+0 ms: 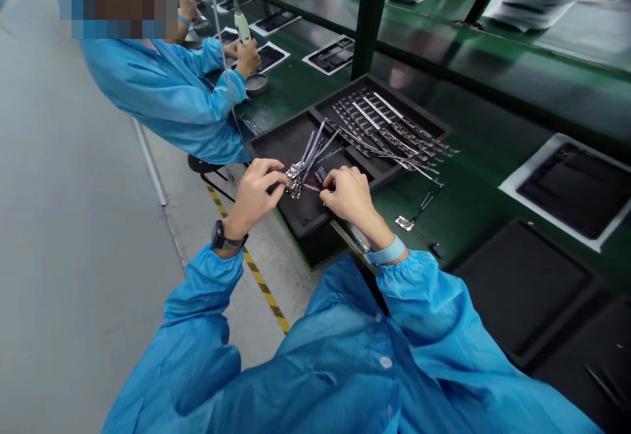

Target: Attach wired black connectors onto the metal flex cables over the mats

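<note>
My left hand [256,191] is closed on a bundle of thin flex cables [304,158] that fan up and away from its fingertips, small connector boards at their near end. My right hand [348,194] pinches one small dark-red part of that bundle, right beside the left fingertips. Both hands hover over the near compartment of a black tray [296,214]. The tray's far compartment holds several more flex cables [382,128] laid in rows. One loose flex cable [417,214] lies on the green bench right of the tray.
A co-worker in a blue coat [167,92] sits to the left, a hand on a hanging electric screwdriver [242,26] over white-framed trays. A dark post [369,16] rises behind my tray. Black mats [522,286] and a white-framed tray [574,187] lie at right.
</note>
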Action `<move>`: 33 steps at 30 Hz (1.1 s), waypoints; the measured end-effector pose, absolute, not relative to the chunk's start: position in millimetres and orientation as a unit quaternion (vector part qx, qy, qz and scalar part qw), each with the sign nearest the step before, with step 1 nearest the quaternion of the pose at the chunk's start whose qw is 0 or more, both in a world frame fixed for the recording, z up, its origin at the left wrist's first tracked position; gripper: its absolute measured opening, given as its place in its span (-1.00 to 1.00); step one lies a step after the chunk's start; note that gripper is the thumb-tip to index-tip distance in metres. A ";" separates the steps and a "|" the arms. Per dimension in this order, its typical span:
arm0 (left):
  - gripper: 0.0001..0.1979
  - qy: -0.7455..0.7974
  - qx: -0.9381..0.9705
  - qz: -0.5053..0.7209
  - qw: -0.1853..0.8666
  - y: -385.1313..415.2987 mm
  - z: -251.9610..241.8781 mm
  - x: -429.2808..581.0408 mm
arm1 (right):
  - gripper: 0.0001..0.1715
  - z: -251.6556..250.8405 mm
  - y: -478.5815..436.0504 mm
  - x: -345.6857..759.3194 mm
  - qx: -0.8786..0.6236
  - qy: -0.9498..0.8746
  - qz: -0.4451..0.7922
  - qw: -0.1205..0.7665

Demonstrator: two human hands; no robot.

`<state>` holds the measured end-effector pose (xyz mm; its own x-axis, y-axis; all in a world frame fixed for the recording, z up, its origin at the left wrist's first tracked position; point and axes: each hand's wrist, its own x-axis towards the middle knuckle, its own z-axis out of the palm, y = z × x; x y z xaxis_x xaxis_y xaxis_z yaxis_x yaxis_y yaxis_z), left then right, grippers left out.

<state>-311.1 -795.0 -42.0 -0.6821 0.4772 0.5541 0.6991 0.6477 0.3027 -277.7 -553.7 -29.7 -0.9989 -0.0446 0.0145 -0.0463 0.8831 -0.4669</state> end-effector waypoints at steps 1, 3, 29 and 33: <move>-0.88 -0.879 -0.336 -0.257 0.220 -795.2 -42.8 -315.1 | -0.83 -29.9 -552.1 -278.1 0.032 -0.969 0.246 -0.004; -0.88 -0.872 -0.344 -0.266 0.224 -795.9 -43.2 -323.6 | -0.82 -30.0 -547.8 -279.4 0.050 -0.963 0.265 -0.024; -0.82 -0.819 -0.317 -0.476 -0.039 -822.9 24.9 -308.5 | -0.92 -14.6 -558.7 -242.0 0.229 -0.884 0.405 0.042; -0.92 -0.831 -0.312 -0.456 -0.059 -837.1 53.2 -277.7 | -0.94 0.5 -558.9 -218.2 0.272 -0.829 0.488 -0.040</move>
<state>-277.7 -837.1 53.2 -0.7984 0.5725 0.1865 0.4650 0.3893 0.7951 -218.2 -558.9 0.5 -0.8489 -0.4899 0.1986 -0.4113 0.3761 -0.8303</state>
